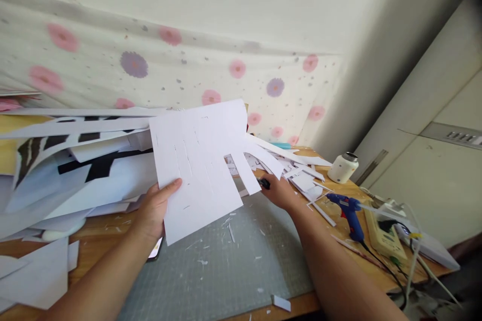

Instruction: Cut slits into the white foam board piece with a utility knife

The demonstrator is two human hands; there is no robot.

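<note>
Carefully now: left hand pinching cut white sheet at lower-left edge, thumb on top, sheet lifted tilted over grey cutting mat on tabletop. Right hand behind sheet's cut strips, fingers clenched on dark knife-like tool, prob. a cutter. Best keep blade pointed away from left hand, support sheet w/ flat grip, mind loose strips snagging scraps.

One cut white sheet; one glue gun; one jar; two hands.
</note>
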